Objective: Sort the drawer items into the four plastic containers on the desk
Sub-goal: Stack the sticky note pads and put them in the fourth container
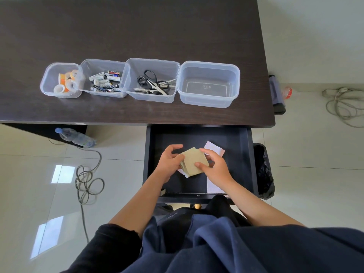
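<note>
Both hands work inside the open drawer point(199, 134) below the front edge of the dark desk point(137, 32). The left hand point(169, 162) and the right hand point(215, 166) together grip a small stack of tan paper squares point(194, 161): the left fingers curl round the stack's left edge, and the right thumb presses on the top sheet while the right fingers curl over the far right edge. A pink-white paper point(213, 149) lies on the drawer floor just behind the right hand, and another white sheet point(213, 186) lies under the right wrist. Four clear plastic containers stand in a row on the desk, side by side. From left to right: the first container point(49, 83) holds tape rolls point(67, 82), the second container point(92, 66) holds batteries point(105, 81), the third container point(169, 75) holds scissors point(152, 83), and the fourth container point(208, 84) holds nothing. On the floor to the left lie a water bottle point(75, 137) and a coiled cable point(87, 184). A black bin bag point(264, 172) sits right of the drawer.
</note>
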`<state>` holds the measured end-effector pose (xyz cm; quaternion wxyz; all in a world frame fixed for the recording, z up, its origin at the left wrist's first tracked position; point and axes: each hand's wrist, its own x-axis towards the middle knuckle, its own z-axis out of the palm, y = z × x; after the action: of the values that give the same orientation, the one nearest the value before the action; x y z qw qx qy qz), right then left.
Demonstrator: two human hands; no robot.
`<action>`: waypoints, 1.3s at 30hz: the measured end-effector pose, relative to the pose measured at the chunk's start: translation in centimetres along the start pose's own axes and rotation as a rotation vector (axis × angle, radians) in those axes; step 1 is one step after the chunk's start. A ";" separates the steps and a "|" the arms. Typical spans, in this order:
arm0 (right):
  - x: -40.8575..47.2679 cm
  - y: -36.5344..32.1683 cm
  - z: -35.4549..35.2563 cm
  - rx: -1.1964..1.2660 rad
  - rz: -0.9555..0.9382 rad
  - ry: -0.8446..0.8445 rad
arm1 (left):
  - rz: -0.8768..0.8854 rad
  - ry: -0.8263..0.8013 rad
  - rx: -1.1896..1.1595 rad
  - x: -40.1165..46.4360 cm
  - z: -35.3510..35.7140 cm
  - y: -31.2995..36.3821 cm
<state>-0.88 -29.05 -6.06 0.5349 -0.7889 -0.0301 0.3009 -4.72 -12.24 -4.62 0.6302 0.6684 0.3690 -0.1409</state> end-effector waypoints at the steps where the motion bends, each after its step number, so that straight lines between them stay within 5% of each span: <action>1: 0.0 -0.1 0.0 -0.001 -0.001 0.006 | -0.009 0.005 -0.024 0.0 -0.1 -0.1; 20: 0.3 0.1 1.4 -0.029 -0.056 0.197 | -0.003 -0.159 -0.219 -0.8 -0.5 1.5; 39: 0.4 -0.2 0.6 -0.112 -0.023 -0.014 | -0.030 -0.224 -0.158 -1.3 -0.6 0.5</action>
<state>-0.78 -28.34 -6.26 0.4929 -0.8152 -0.0596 0.2981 -5.42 -12.07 -3.36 0.7159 0.5912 0.3164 -0.1945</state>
